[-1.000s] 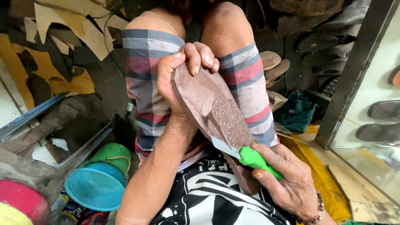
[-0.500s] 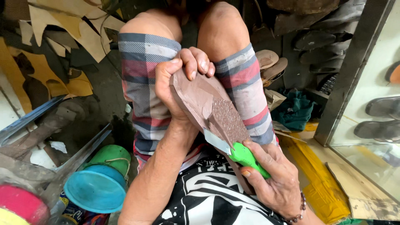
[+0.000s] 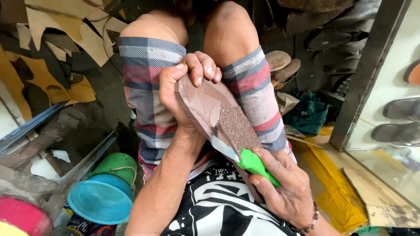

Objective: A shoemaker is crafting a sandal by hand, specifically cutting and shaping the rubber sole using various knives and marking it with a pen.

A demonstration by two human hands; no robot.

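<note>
Brown shoe sole (image 3: 221,116) is lying tilted between the person's knees, above plaid shorts (image 3: 144,91); the left hand (image 3: 183,89) is gripping its upper end, fingers curled over the edge. The right hand (image 3: 286,192) is clamping a green-handled knife (image 3: 245,159), its blade pressing against the sole's lower rough patch. A blue bowl (image 3: 100,199) is sitting on the floor nearby

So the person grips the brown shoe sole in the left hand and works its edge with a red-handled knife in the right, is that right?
Not quite: the knife has a green handle, not red, as the head view shows. The rest holds: the left hand grips the brown shoe sole, and the right hand holds the blade against its edge.
</note>
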